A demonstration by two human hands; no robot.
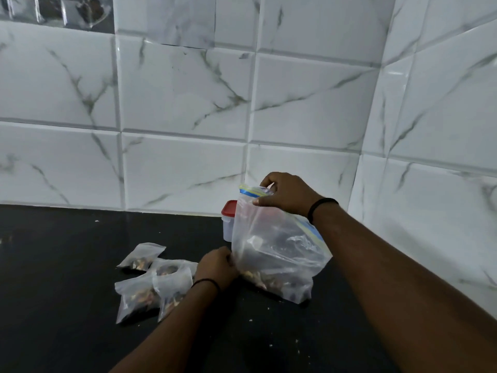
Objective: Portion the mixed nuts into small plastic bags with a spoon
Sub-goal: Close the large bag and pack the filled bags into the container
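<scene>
With my right hand pinching the top edge of the big zip bag near its blue-and-yellow seal, I hold the bag standing upright on the dark surface, its long axis running straight up from the nuts to the mouth. My left hand is curled against the bag's lower left side, fingers gripping the plastic just above the mixed nuts that lie heaped in the bottom. So the nuts sit directly below my right grip and just to the right of my left, with the left hand the nearer of the two.

Four small bags with nuts already inside lie in a loose cluster on the surface just left of my left wrist, some overlapping. I cannot tell whether each is sealed. Behind the big bag, touching or nearly touching it, stands a small white tub with a red lid.

I see no spoon anywhere, and no empty small bag either. Whichever comes next, I judge it turns on that vertical line: the mouth is up at my right fingers, so reaching the nuts means going down through it.
</scene>
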